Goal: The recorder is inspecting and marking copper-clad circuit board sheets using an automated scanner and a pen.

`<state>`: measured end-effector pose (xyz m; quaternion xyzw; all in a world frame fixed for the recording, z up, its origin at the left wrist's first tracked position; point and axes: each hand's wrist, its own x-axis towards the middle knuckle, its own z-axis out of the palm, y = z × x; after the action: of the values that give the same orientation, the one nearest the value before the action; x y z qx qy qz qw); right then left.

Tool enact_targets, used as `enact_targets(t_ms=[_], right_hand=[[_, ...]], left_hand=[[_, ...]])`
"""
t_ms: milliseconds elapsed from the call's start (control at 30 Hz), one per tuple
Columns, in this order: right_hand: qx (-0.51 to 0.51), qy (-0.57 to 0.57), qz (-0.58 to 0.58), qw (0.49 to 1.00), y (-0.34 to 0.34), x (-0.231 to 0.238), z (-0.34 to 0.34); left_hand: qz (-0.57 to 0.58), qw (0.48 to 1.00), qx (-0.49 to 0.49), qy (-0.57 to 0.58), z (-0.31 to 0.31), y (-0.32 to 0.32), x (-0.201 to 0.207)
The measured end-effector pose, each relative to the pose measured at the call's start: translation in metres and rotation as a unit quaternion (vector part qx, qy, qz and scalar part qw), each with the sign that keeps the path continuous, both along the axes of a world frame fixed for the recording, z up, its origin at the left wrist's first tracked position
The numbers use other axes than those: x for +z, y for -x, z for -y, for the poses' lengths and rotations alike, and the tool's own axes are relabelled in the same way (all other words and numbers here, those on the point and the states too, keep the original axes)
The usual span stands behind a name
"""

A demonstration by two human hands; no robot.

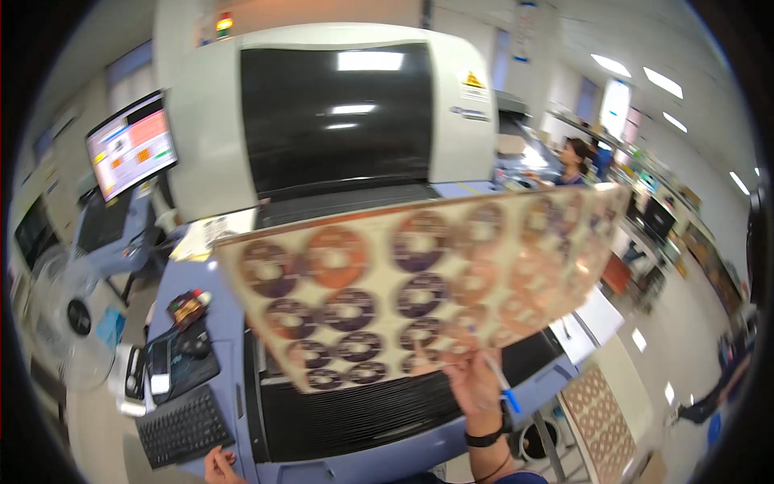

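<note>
Right hand [476,383] pinches that crosswise panel [427,278] by its lower edge, pen [509,395] too; loose left hand [222,466] looks empty, near desk [223,323] front.

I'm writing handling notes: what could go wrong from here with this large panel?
The panel seems held by the right hand alone, at its lower edge, so it might tip or slip. What looks like a pen in that hand could scratch it. The left hand, close to the keyboard, might knock a key.
</note>
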<state>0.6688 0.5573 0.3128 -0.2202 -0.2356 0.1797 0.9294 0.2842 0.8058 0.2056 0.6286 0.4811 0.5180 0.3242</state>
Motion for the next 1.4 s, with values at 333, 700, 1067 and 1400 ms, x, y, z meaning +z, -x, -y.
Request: enact_targets(t_ms=[333, 700, 1067, 1400], right_hand=[[0.001, 0.015, 0.009, 1.000, 0.024, -0.013, -0.033], [0.013, 0.016, -0.020, 1.000, 0.034, -0.016, -0.036], [0.040, -0.007, -0.030, 0.999, 0.036, -0.022, -0.043], [0.150, 0.112, -0.038, 0.982, 0.064, -0.005, -0.008]], left_hand=[[-0.087, 0.994, 0.003, -0.070, 0.007, -0.012, 0.025], [-0.092, 0.995, -0.001, -0.043, 0.005, -0.018, 0.026], [-0.093, 0.995, -0.003, -0.026, 0.005, -0.021, 0.027], [0.006, 0.998, 0.006, -0.065, -0.015, -0.001, -0.001]])
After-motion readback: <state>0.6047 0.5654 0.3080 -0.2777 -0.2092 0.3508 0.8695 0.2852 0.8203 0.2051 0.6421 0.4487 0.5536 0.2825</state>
